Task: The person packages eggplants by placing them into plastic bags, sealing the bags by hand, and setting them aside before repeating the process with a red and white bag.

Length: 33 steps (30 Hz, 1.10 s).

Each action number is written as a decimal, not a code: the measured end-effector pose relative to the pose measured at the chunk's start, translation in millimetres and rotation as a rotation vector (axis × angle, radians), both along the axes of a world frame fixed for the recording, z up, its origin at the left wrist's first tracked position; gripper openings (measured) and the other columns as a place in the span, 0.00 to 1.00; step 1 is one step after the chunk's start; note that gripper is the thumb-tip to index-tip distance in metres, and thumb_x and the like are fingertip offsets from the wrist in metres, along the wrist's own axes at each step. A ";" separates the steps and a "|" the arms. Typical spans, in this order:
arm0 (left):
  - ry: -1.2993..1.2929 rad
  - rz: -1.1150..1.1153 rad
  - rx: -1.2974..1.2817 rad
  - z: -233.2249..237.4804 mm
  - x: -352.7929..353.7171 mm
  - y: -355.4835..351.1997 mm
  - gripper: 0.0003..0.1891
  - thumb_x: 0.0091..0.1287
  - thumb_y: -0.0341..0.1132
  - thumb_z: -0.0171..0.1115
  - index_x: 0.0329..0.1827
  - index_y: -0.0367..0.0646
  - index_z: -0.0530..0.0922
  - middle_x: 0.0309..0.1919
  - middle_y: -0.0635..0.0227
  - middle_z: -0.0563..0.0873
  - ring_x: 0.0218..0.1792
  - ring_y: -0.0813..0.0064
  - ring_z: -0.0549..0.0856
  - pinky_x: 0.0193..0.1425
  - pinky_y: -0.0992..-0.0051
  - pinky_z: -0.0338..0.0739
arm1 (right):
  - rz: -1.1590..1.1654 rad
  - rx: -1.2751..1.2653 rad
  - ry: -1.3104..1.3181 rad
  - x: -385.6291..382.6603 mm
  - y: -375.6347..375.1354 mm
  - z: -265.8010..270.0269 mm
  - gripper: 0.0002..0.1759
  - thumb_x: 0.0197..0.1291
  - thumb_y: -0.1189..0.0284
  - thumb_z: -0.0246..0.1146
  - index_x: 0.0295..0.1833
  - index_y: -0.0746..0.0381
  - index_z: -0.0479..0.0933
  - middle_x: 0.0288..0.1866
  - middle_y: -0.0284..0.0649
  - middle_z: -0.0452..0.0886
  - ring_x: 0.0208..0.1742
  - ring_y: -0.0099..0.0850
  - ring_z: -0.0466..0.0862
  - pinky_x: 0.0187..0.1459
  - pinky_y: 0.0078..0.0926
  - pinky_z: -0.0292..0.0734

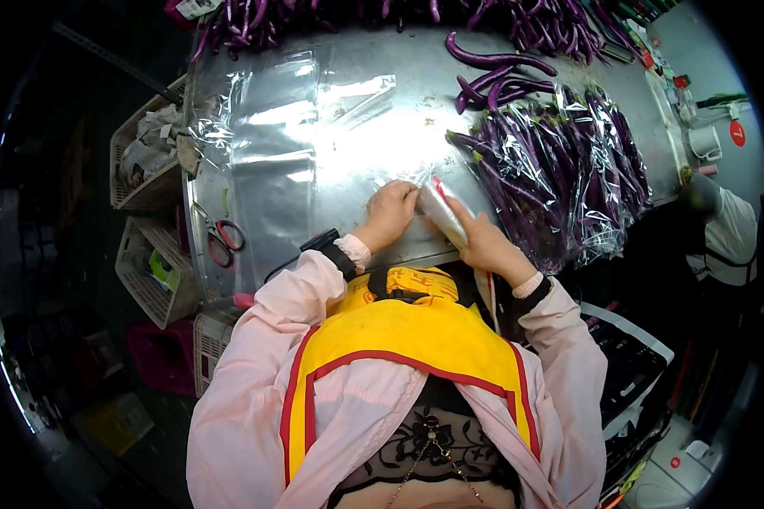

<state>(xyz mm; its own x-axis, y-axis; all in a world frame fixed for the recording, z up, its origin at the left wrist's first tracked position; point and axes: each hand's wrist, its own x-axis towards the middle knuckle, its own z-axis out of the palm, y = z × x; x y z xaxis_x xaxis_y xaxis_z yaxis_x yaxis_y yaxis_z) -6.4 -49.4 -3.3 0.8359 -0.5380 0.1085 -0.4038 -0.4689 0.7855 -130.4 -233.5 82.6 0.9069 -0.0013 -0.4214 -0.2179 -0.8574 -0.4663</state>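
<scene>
Near the front edge of the metal table, my right hand is wrapped round a pale, shiny, flat-looking piece with a red edge. Beside its upper left end is my left hand, fingers pinched together low over the tabletop; what they hold, if anything, I cannot make out. Clear plastic bags lie flat to the left. Just right of my right hand, long purple eggplants are packed in clear plastic. A few loose eggplants rest behind them.
More eggplants are heaped along the table's far edge. Scissors with red-and-black handles lie at the left edge. Plastic crates stand left of the table. Another person is at the right, beyond the packed eggplants.
</scene>
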 end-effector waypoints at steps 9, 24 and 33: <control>-0.296 0.089 -0.144 21.8 10.0 -13.9 0.04 0.65 0.30 0.62 0.39 0.44 0.83 0.34 0.58 0.83 0.39 0.54 0.84 0.44 0.60 0.79 | 0.041 0.128 0.173 39.6 10.9 -0.1 0.48 0.65 0.70 0.62 0.85 0.40 0.46 0.48 0.71 0.78 0.46 0.64 0.84 0.48 0.51 0.81; -0.360 -0.011 -0.191 -12.3 -5.0 -36.0 0.07 0.64 0.35 0.63 0.43 0.45 0.84 0.35 0.61 0.84 0.40 0.55 0.85 0.48 0.59 0.78 | -0.213 0.717 -0.072 94.1 -0.1 -75.1 0.37 0.56 0.67 0.73 0.69 0.68 0.69 0.58 0.44 0.82 0.59 0.33 0.81 0.63 0.30 0.76; -0.186 0.022 -0.109 -18.9 -4.2 -22.9 0.09 0.73 0.40 0.59 0.48 0.50 0.84 0.41 0.62 0.85 0.48 0.58 0.84 0.54 0.61 0.75 | -0.217 0.618 0.015 6.3 -8.0 -54.3 0.42 0.46 0.67 0.78 0.65 0.70 0.68 0.56 0.51 0.82 0.55 0.40 0.84 0.58 0.37 0.78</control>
